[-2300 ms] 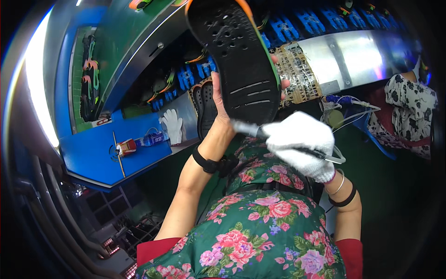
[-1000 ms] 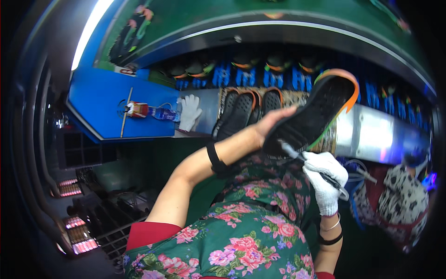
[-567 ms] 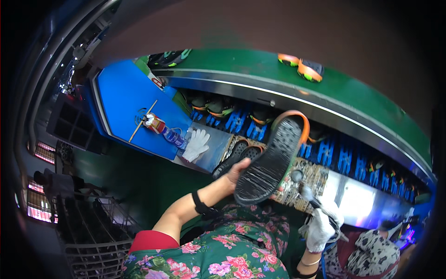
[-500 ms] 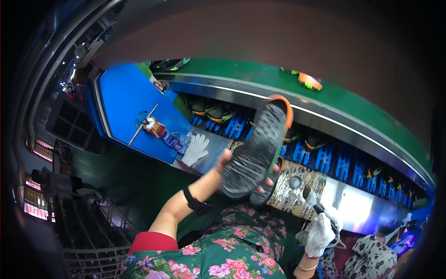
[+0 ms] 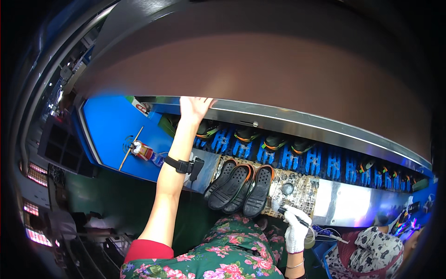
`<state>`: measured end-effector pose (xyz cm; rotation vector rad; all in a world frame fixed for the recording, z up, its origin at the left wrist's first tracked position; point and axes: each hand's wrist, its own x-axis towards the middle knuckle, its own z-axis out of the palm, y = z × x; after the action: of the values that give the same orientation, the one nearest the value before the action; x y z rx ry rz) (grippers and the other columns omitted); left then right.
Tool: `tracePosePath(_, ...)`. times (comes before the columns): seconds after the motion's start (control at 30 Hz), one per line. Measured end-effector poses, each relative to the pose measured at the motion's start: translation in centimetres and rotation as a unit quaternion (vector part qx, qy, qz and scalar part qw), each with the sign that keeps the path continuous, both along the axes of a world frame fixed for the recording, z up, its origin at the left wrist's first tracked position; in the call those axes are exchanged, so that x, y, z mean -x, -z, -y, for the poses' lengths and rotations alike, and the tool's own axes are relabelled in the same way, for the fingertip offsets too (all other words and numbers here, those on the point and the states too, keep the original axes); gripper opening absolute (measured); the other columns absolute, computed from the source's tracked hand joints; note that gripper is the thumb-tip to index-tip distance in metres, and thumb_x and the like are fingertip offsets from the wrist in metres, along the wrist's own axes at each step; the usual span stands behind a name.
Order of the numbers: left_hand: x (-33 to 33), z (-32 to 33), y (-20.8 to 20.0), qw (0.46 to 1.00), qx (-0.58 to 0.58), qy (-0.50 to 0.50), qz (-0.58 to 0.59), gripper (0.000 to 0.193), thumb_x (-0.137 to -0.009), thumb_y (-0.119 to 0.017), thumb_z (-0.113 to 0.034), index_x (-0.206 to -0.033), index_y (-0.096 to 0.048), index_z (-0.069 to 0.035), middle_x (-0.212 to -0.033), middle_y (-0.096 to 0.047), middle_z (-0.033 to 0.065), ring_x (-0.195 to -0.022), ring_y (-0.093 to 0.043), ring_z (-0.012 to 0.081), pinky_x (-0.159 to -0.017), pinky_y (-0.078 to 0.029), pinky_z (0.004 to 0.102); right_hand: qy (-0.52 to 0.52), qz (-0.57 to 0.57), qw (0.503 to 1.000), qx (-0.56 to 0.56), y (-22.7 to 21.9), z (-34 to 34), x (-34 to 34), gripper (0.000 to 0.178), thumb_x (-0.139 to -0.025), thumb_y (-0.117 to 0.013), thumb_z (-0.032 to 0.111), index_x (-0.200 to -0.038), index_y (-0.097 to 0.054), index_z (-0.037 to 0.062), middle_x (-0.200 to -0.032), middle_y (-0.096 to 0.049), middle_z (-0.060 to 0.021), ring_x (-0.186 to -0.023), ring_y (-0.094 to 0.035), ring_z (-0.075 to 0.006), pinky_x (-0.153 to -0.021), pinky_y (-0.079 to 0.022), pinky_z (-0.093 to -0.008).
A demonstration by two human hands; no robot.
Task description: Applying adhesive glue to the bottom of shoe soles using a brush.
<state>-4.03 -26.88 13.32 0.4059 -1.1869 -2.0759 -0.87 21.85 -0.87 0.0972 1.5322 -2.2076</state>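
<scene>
My left hand (image 5: 196, 109) reaches up to the metal rail below the brown hood. Its thumb stands apart from the other fingers, whose tips go out of sight under the hood; no held thing shows. My right hand (image 5: 297, 229), in a white knit glove, is closed around a black-handled brush (image 5: 282, 210) with a pale tip. Several black clogs (image 5: 234, 188) with orange edging stand side by side at the bench's near edge, left of the brush. Close to the brush, a round grey cup (image 5: 287, 188) rests on the stained, mottled mat (image 5: 302, 186).
Behind the bench runs a row of blue racks (image 5: 313, 160), some bearing clogs. A blue table (image 5: 109, 125) at left carries a stick and a red container (image 5: 144, 151). The brown hood (image 5: 260, 60) overhangs the rail. Another person (image 5: 371, 251) sits at right.
The clog my left hand held up has been let go among the others on the bench. That hand has moved up to the rail. My right hand has shifted left with the brush.
</scene>
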Motion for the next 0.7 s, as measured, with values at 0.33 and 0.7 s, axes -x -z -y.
tracePosePath(0.33,13.8,-4.5,1.4,0.868,0.455,0.021,0.197,0.073,-0.095,-0.062,-0.061,-0.137,-0.055,-0.002,-0.139,-0.061,0.0179,-0.129,-0.059,0.0312,-0.101,-0.051,0.0471,0.043,-0.009,0.998,0.043,0.4,-2.0,0.8,0.023,-0.083,-0.075,-0.006,-0.106,-0.077,-0.0069,-0.096,-0.078,-0.0135,-0.072,-0.067,-0.0126,-0.065,-0.053,-0.0239)
tracePosePath(0.7,17.9,-18.3,-1.8,0.831,0.514,0.11,0.185,0.051,-0.082,-0.087,-0.033,-0.114,-0.064,0.0,-0.114,-0.07,0.0162,-0.107,-0.069,0.0261,-0.095,-0.055,0.0394,0.07,0.002,0.997,0.025,2.1,-5.4,0.5,0.024,-0.083,-0.076,-0.005,-0.107,-0.078,-0.0043,-0.096,-0.078,-0.0108,-0.076,-0.069,-0.0127,-0.069,-0.055,-0.0237)
